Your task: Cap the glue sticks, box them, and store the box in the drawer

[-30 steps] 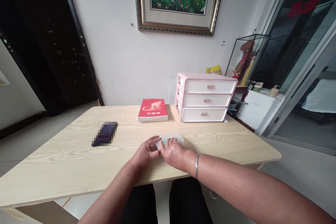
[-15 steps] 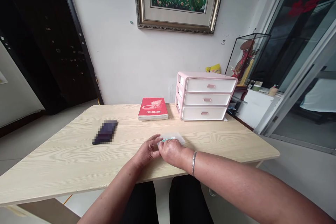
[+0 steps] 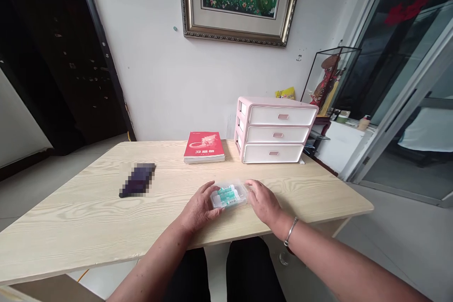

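Observation:
A small clear plastic box (image 3: 229,204) lies on the table close to its front edge, with teal-and-white tube-like sticks (image 3: 228,193) visible inside. My left hand (image 3: 201,208) grips the box's left end, thumb along the near side and fingers at the far corner. At the opposite end, the fingers of my right hand (image 3: 264,204) are curled against the box's right edge. A silver bracelet circles the right wrist. The exact print on the sticks is too small to read.
Behind the box lies a stack of red-covered books (image 3: 204,146). A pink-and-white drawer unit (image 3: 278,130) stands at the back right, a yellow packet (image 3: 285,93) behind its top. A blurred dark object (image 3: 138,180) rests on the wooden table (image 3: 88,217) at left.
My right hand has moved from over the box to its right end, uncovering the sticks inside. My left hand stays at the left end. The view has shifted slightly.

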Available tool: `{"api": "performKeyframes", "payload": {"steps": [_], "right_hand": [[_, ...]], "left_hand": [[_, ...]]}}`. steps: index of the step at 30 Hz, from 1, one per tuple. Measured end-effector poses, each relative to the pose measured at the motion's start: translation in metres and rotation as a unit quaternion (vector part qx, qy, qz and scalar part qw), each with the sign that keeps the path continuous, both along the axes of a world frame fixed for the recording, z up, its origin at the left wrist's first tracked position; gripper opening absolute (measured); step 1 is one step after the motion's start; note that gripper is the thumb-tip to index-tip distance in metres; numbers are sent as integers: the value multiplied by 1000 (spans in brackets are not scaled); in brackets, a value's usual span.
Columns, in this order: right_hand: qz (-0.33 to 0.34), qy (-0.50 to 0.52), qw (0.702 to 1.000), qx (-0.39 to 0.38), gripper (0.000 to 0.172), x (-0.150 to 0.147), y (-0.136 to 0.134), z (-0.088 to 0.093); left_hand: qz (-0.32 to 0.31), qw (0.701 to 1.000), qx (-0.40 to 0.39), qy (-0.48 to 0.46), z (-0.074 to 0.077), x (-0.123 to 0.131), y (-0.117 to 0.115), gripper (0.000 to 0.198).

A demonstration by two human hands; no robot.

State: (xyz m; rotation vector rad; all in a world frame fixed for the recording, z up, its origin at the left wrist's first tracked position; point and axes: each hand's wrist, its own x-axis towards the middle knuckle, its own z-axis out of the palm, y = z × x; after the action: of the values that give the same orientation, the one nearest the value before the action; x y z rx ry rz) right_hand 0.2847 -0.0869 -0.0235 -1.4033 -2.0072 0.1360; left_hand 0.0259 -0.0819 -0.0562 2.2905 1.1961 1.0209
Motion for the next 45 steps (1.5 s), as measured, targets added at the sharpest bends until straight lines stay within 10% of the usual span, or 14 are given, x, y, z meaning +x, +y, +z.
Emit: {"api": "performKeyframes", "payload": {"steps": [7,13,22,33,45], "right_hand": [[8,116,993,29,30,11,-9,-36],[129,19,983,127,30,-5,-20,-23],[135,-21,983,123,23,-11,-18,-5],[175,-178,966,-71,31,-30,27,41],[-5,-204,947,-250,22,-59,43,55]], "left_hand": [[26,992,-67,-105,7,8,2,47],[97,954,-179,-220,26,15,24,52],[181,928,-201,-257,18,23,74,52],[99,940,-185,-268,8,21,63,46],[132,964,-139,-183,3,24,67,42]]}}
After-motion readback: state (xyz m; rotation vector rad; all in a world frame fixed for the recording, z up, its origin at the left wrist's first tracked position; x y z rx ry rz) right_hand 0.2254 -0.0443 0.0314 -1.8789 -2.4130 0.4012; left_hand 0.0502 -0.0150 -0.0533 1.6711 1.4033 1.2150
